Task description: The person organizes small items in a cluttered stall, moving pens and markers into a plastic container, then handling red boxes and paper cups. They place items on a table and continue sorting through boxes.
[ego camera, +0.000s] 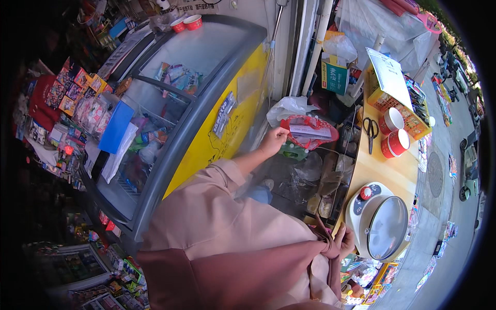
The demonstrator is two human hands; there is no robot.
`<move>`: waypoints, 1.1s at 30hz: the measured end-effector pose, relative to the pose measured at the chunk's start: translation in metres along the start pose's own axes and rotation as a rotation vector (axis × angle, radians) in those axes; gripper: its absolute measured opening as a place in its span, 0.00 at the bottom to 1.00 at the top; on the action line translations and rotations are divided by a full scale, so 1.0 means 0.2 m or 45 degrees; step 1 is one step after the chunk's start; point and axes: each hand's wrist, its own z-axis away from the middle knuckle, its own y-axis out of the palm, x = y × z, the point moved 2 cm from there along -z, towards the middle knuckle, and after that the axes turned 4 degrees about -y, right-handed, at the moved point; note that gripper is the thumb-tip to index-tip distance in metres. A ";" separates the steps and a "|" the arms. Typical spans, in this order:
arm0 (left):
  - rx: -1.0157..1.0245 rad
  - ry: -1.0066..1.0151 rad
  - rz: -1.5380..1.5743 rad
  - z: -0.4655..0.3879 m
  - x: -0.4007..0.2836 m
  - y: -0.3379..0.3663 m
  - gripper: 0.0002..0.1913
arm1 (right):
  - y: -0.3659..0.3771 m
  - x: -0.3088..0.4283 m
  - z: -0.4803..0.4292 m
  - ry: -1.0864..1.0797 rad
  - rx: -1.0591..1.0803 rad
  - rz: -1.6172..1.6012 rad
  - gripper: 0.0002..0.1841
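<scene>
My left hand point(274, 140) reaches forward, its fingers closed on the rim of a red plastic bag point(334, 134). A sheet of paper bearing writing point(310, 131) lies in the bag's opening. Behind it sits a crumpled white plastic bag point(288, 107). At the near edge of the wooden counter point(358, 170) is my right hand point(345, 241), beside the tied strap of my apron point(329, 248). Its fingers are partly hidden, so I cannot tell whether they grip the strap or the counter edge.
A yellow-sided chest freezer point(228, 128) with a glass top stands on my left. The counter carries black scissors point(371, 133), stacked red paper cups point(396, 143), a yellow carton point(395, 108) and a white appliance with a round pan point(376, 223). Clear plastic bags point(302, 174) lie below.
</scene>
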 end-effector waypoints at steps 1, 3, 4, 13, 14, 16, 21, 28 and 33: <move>-0.080 0.021 -0.035 0.01 -0.01 -0.14 0.13 | 0.07 0.03 -0.05 -0.204 0.040 0.064 0.10; -0.255 0.064 -0.167 -0.01 -0.04 -0.41 0.14 | 0.17 0.03 -0.11 -0.079 0.216 -0.011 0.12; -0.397 0.184 -0.395 -0.02 -0.06 -0.53 0.14 | 0.22 0.04 -0.17 -0.048 0.270 0.014 0.12; -0.587 -0.524 0.644 -0.06 0.04 -0.85 0.18 | 0.81 0.28 -0.65 -0.694 0.735 0.529 0.28; -0.498 -0.617 0.739 -0.09 0.05 -0.75 0.19 | 0.87 0.31 -0.70 -0.742 0.755 0.450 0.30; -0.265 -0.774 0.908 -0.16 0.01 -0.51 0.23 | 1.00 0.36 -0.76 -0.889 0.789 0.282 0.33; 0.406 -0.088 0.589 -0.07 -0.25 0.10 0.29 | 1.43 0.28 -0.64 -1.278 1.155 0.098 0.32; 0.697 -0.692 1.034 -0.04 -0.53 -0.21 0.32 | 1.40 -0.11 -1.00 -0.414 0.866 0.431 0.20; -0.139 -0.359 0.272 -0.38 -0.53 -0.73 0.19 | 1.47 -0.23 -1.04 -0.489 0.908 0.354 0.17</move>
